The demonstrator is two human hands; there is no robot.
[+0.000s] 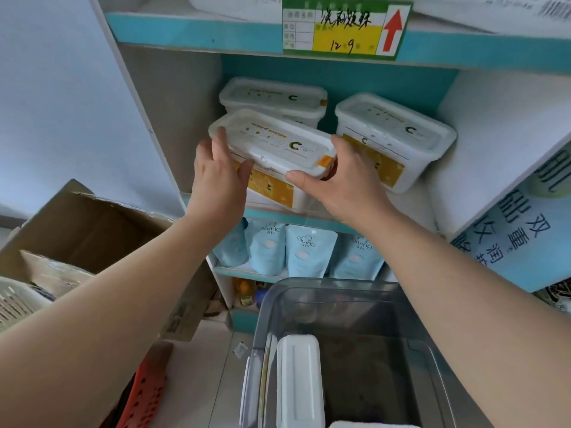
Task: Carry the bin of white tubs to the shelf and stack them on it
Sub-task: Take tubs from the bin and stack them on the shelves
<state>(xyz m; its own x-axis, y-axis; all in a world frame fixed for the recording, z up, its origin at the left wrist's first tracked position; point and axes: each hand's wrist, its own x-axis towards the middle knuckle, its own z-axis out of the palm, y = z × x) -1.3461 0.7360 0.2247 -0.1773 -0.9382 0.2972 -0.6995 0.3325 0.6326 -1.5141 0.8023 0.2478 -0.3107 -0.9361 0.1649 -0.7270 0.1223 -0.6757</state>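
Observation:
I hold a white tub (275,146) with an orange label at the front of the middle shelf (411,208), tilted toward me. My left hand (216,168) grips its left end and my right hand (336,177) grips its right front corner. Two more white tubs stand on the same shelf: one behind (275,98) and one to the right (398,134). Below me is the clear plastic bin (355,291), with one white tub (299,381) standing on edge at its left side.
A green and yellow label with a red arrow (346,26) hangs on the shelf above. Blue pouches (306,248) fill the shelf below. An open cardboard box (92,230) stands at the left, and an orange crate (145,393) lies on the floor.

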